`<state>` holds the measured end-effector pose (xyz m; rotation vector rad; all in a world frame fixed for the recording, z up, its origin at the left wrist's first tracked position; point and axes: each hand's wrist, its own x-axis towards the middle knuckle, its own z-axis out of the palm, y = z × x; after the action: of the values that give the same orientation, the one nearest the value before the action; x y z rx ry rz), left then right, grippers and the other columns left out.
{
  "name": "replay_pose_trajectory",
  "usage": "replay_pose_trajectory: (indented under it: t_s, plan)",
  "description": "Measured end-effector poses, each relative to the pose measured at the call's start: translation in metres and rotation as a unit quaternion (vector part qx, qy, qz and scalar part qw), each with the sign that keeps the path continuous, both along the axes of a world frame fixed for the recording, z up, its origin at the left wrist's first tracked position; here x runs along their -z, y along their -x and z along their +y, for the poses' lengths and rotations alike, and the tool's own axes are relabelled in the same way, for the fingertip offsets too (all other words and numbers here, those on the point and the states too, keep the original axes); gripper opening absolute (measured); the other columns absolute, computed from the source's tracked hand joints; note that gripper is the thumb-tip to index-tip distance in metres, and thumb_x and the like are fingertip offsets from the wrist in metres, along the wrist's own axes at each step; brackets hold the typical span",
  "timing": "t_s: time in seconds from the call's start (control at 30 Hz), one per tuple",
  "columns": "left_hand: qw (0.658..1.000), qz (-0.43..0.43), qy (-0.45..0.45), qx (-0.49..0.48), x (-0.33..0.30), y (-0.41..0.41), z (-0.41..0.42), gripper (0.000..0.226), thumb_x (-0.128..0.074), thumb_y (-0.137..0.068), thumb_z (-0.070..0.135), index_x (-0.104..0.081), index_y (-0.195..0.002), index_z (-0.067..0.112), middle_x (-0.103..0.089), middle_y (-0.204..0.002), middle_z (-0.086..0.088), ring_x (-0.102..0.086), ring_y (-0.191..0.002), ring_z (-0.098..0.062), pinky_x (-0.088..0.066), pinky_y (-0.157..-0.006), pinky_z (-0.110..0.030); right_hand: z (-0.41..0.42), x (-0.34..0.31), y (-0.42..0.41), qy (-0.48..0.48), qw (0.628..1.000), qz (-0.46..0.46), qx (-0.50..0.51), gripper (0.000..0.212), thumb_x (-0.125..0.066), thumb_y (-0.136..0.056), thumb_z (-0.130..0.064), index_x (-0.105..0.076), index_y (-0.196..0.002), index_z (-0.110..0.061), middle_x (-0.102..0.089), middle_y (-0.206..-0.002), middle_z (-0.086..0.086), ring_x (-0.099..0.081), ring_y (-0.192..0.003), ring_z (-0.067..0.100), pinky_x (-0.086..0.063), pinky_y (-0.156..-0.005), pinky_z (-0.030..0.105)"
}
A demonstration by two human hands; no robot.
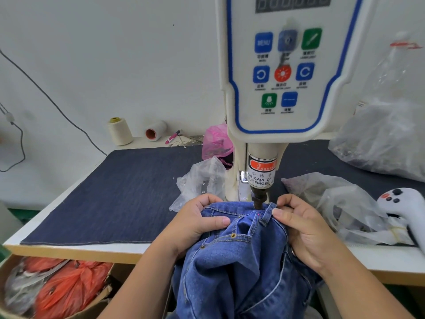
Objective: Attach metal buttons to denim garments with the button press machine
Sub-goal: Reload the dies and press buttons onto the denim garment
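A blue denim garment (239, 268) hangs over the table's front edge, its waistband pushed up under the dark punch (259, 200) of the white button press machine (282, 84). A small red light dot (259, 214) shows on the denim just below the punch, beside a belt loop (268, 214). My left hand (197, 223) grips the waistband on the left, thumb flat on the cloth. My right hand (301, 229) pinches the fabric at the belt loop on the right. Two metal rivets (233, 236) sit at the pocket corner.
A dark denim mat (115, 194) covers the table. Clear plastic bags (340, 199) lie right and left of the press, with a pink bag (217, 140) behind. A white handheld device (404, 203) lies far right. Thread cones (119, 131) stand at the back. A box with orange bags (64, 286) sits below left.
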<state>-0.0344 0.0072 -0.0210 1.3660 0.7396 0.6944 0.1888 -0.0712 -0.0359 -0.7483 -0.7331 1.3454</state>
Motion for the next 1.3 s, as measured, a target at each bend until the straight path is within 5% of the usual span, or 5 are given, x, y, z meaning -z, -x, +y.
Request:
replay_pose_trajectory:
  t_s: [1.3]
  plan:
    - [0.992, -0.069, 0.074, 0.076, 0.010, 0.006, 0.015, 0.024, -0.080, -0.069, 0.015, -0.065, -0.089, 0.017, -0.065, -0.091, -0.015, -0.062, -0.078, -0.027, -0.053, -0.072, -0.035, -0.004, -0.008, -0.001, 0.026, 0.999, 0.026, -0.032, 0.018, -0.057, -0.075, 0.006, -0.052, -0.082, -0.010, -0.069, -0.076, 0.016, -0.068, -0.064, 0.024, -0.058, -0.057, 0.030]
